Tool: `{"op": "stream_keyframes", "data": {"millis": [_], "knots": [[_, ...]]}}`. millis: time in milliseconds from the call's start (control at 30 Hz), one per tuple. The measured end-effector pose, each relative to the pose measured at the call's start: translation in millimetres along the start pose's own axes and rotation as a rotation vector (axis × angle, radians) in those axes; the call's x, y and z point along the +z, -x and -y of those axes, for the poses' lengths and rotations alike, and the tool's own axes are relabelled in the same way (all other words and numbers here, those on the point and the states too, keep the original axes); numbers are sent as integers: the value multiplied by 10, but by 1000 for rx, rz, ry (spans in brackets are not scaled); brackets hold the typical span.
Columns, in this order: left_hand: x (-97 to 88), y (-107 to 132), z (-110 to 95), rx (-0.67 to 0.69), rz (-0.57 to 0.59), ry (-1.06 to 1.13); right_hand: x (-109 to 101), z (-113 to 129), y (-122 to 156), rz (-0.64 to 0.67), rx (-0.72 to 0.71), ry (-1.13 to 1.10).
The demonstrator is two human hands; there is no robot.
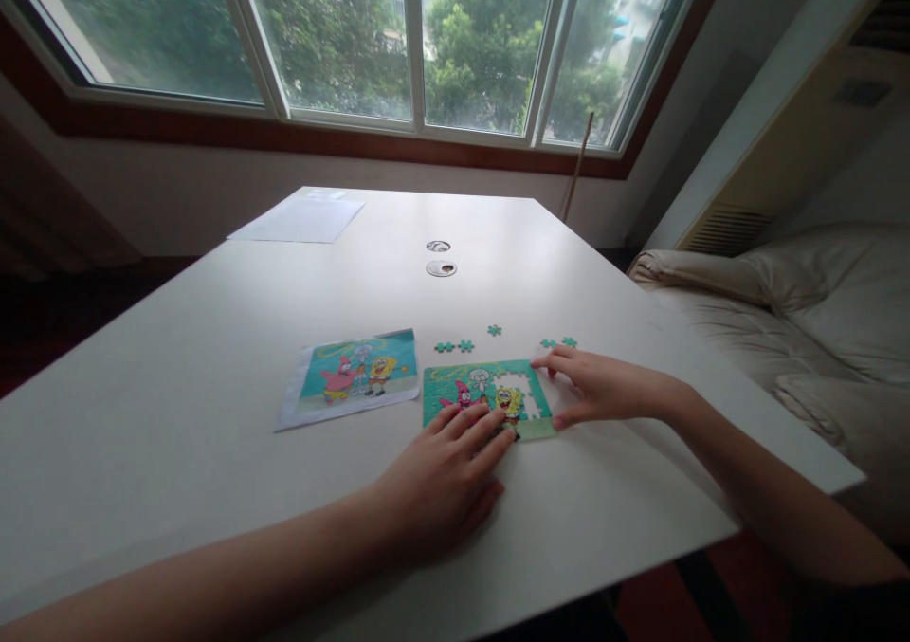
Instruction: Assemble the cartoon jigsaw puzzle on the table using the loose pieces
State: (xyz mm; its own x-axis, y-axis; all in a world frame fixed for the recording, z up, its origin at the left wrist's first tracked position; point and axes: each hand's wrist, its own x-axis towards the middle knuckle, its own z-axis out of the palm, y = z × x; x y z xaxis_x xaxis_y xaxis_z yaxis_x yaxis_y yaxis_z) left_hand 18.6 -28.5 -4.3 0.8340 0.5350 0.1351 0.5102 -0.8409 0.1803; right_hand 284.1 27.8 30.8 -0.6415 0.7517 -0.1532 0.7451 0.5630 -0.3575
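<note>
A partly assembled jigsaw puzzle (490,378) with cartoon figures on a green ground lies on the white table. White gaps show in its right half. My left hand (455,467) rests palm down over its lower left part, fingers stretched out and hiding some of the picture. At the right edge, my right hand (604,386) has its fingertips by the upper corner and its thumb by the lower one, spread apart. Behind the puzzle lie loose pieces: a joined-looking pair (445,347), a single piece (495,330) and others (569,341) near my right hand.
Left of the puzzle is a printed reference picture (362,372) on paper. Farther back on the table (213,357) are two round cable-hole covers (442,268) and white sheets (299,220) at the far left. A pale sofa (774,320) stands to the right, windows beyond.
</note>
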Motion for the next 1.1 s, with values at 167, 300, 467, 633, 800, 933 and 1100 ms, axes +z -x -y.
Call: {"op": "stream_keyframes", "data": {"millis": [167, 300, 467, 633, 800, 933, 1100], "knots": [[8, -5, 2, -5, 4, 4, -10, -4, -2, 19, 14, -7], [-18, -13, 4, 0, 12, 5, -20, -8, -5, 25, 36, -9], [-45, -19, -3, 11, 1, 3, -60, 31, -2, 34, 57, 3], [-44, -20, -3, 22, -20, -7, -166, -22, -124, 87, 38, -8], [-38, -16, 6, 22, -25, -5, -189, -237, -494, -31, 24, -2], [-26, -6, 8, 24, -38, -5, -128, -348, -820, -149, 31, -55], [-29, -6, 8, 25, -28, -6, -83, -357, -1084, -159, 28, -132]]}}
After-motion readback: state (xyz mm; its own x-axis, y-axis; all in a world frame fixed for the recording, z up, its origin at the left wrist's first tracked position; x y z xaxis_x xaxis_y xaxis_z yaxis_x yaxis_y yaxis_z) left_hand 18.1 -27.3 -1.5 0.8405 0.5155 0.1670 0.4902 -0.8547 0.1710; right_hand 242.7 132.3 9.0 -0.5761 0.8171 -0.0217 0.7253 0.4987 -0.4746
